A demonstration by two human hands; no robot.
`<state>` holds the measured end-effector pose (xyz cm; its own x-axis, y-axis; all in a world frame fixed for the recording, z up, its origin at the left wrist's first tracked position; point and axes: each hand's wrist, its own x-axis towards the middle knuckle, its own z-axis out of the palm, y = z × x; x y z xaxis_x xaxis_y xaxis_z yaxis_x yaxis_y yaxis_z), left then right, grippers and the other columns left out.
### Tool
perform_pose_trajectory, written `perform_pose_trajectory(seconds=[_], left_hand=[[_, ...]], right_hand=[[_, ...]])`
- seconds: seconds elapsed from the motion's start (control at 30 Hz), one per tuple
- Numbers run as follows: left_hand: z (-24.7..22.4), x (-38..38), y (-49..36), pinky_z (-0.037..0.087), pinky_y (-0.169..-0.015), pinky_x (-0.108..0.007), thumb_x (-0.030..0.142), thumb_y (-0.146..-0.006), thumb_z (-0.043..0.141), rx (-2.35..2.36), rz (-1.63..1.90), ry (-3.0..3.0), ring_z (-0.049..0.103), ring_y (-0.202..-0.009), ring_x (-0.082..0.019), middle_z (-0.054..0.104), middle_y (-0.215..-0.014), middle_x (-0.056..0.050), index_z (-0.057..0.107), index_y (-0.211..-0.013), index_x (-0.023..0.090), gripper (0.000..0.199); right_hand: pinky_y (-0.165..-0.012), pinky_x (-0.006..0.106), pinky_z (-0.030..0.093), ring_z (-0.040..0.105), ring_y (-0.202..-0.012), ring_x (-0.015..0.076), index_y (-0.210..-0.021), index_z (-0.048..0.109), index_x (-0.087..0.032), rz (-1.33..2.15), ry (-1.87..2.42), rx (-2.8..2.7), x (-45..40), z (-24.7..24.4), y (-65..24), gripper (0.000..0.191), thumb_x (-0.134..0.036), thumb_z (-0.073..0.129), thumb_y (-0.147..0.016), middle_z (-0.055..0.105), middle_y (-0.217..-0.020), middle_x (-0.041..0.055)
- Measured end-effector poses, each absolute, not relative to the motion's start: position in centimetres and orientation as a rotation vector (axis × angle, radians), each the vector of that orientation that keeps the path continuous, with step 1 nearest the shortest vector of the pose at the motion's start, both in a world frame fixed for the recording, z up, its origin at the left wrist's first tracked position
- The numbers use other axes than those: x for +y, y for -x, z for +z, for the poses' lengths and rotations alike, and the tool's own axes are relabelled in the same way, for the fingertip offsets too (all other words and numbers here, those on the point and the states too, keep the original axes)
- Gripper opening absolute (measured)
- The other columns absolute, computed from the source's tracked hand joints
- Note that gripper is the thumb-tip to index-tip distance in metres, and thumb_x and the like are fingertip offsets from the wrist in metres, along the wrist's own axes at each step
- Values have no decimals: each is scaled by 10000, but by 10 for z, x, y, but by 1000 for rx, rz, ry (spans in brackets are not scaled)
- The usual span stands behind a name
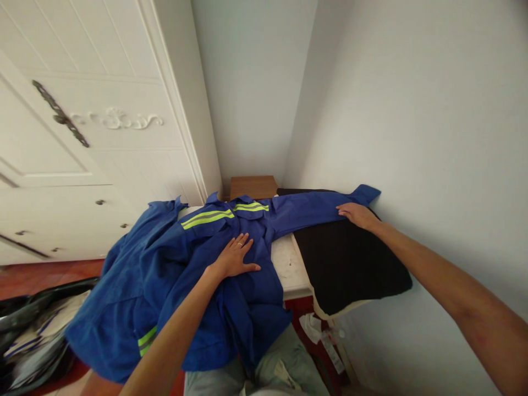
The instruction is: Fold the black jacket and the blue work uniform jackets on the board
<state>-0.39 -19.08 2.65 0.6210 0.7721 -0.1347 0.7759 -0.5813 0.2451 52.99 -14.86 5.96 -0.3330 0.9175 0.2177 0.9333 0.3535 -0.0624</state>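
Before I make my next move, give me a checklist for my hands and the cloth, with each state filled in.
1. Left hand spread flat on the blue fabric jacket with yellow-green and grey stripes: ok.
2. Right hand touching the long blue sleeve near its cuff end: ok.
3. Sleeve stretched out across the black cloth with pale edging: ok.
4. Right fingers pinching the sleeve rather than just resting on it: cannot tell.
5. Blue cloth left of the left hand lying smooth: not ok, it is in folds.
6. Jacket wholly on the surface: not ok, it hangs over the near edge.
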Motion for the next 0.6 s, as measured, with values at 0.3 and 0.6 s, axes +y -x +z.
perform_pose_trajectory(seconds=[0.3,0.6], left_hand=[[39,-225,4,193,-1177,-561,706,-882,416,1557,177,-2582,232,-1471,-356,369,-1533,-208,407,-1485,139,829],[94,-283,132,447,-1035,-454,552,-929,409,2167,1056,-2031,576,-1205,-306,639,-1262,-153,562,-1321,152,580]], right_hand=[[-922,408,509,666,-1007,269,-997,694,-147,-176,2109,-2302,-162,85,-518,292,-200,417,-921,718,-1044,144],[-1059,475,444,593,-1185,292,-1136,653,-173,-89,1514,-2309,-165,96,-387,318,-313,470,-917,647,-1237,144]])
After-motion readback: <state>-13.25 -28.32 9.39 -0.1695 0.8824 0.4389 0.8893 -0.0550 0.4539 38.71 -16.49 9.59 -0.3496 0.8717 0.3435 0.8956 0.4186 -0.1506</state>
